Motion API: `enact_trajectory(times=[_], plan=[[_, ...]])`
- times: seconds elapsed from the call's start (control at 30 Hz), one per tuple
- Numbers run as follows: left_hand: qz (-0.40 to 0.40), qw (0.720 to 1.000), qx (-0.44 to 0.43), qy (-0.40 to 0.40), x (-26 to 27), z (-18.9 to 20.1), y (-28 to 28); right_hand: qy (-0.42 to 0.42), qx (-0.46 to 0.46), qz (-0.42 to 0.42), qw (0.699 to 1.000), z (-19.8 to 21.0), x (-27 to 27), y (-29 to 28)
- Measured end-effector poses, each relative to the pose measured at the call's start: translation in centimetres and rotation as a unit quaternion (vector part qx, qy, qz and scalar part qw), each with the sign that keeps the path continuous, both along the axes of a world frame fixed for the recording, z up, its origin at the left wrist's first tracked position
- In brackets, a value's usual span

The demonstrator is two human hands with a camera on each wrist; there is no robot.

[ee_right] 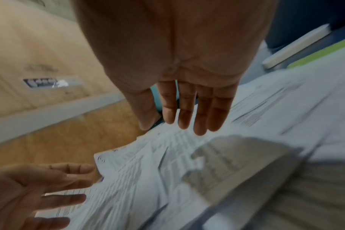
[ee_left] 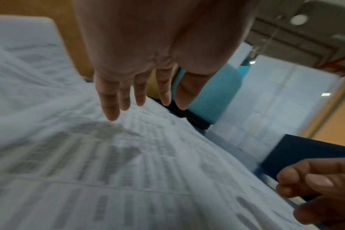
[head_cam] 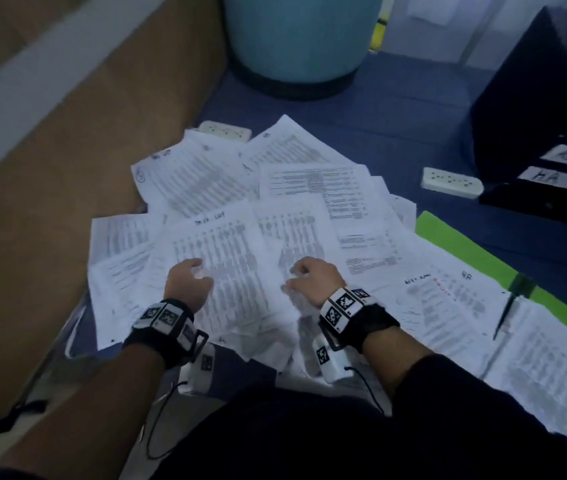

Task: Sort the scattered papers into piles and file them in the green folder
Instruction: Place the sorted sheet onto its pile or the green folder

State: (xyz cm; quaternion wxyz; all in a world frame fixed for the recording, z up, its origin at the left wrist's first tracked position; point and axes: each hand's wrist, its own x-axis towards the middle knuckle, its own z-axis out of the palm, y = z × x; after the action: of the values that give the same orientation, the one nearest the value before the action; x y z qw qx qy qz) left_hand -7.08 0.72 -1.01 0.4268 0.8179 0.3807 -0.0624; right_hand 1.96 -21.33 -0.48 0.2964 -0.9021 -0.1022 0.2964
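Over the scattered papers (head_cam: 240, 216), both hands hover with nothing held.

Head view: the left hand (head_cam: 188, 284) and right hand (head_cam: 311, 280) sit side by side with fingers loosely bent above printed sheets; the green folder (head_cam: 465, 247) lies open to the right of the right hand, partly under paper. Left wrist view: fingers (ee_left: 110, 99) extended and relaxed just above the sheets, contact unclear. Right wrist view: fingers (ee_right: 201, 112) straight over the papers, a green folder edge (ee_right: 321, 52) beyond them to the right.

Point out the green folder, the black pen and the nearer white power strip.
green folder (head_cam: 455, 237), head view, bare upper edge.
black pen (head_cam: 504, 315), head view, mid-barrel.
white power strip (head_cam: 452, 182), head view, top face.
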Motion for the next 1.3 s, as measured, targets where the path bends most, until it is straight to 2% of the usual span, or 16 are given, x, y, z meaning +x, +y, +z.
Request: enact_trajectory(times=[0.17,0.27,0.33,0.43,0.53,0.6,0.7,0.8,0.87,0.93,1.0,1.07,1.17,1.3], plan=[[-0.019,0.999,-0.037,0.027,-1.1,-1.7,3.3,0.055,-0.068,-0.028,0.996,-1.7,-1.0,5.8],[-0.012,0.999,-0.049,0.016,-0.4,-2.1,4.6,0.020,-0.061,-0.047,0.997,-1.3,-1.0,6.5],[-0.005,0.997,-0.074,0.010,0.2,-2.1,5.5,0.000,-0.010,-0.072,0.997,-0.2,-0.5,6.0],[0.030,0.990,-0.133,-0.028,1.4,-1.7,6.7,0.000,0.123,-0.130,0.984,2.1,0.2,4.6],[0.118,0.959,-0.243,-0.080,3.2,-1.3,7.6,0.009,0.194,-0.169,0.966,2.8,0.6,3.5],[0.134,0.943,-0.279,-0.119,4.2,-1.0,8.0,0.027,0.207,-0.179,0.961,2.7,0.6,3.2],[0.121,0.946,-0.254,-0.161,5.1,-0.7,8.9,0.022,0.167,-0.167,0.972,1.9,0.8,3.7],[0.104,0.964,-0.175,-0.173,4.7,0.0,10.8,0.015,0.169,-0.219,0.961,0.4,1.3,5.3],[0.098,0.965,-0.150,-0.192,3.9,1.0,12.0,-0.035,0.102,-0.172,0.979,-0.8,2.0,7.0],[0.102,0.964,-0.127,-0.211,3.0,2.0,12.8,-0.080,0.037,-0.064,0.994,-1.9,2.7,9.3],[0.117,0.959,-0.125,-0.225,2.6,2.5,13.5,-0.150,-0.058,0.058,0.985,-3.4,3.0,11.9],[0.127,0.956,-0.141,-0.224,2.3,2.4,14.1,-0.194,-0.148,0.116,0.963,-4.7,2.7,13.9],[0.144,0.950,-0.176,-0.215,2.0,1.1,15.2,-0.144,-0.209,0.113,0.961,-5.4,2.5,15.3],[0.127,0.955,-0.172,-0.205,2.1,-0.7,15.6,-0.028,-0.170,0.148,0.974,-4.1,3.4,14.7]])
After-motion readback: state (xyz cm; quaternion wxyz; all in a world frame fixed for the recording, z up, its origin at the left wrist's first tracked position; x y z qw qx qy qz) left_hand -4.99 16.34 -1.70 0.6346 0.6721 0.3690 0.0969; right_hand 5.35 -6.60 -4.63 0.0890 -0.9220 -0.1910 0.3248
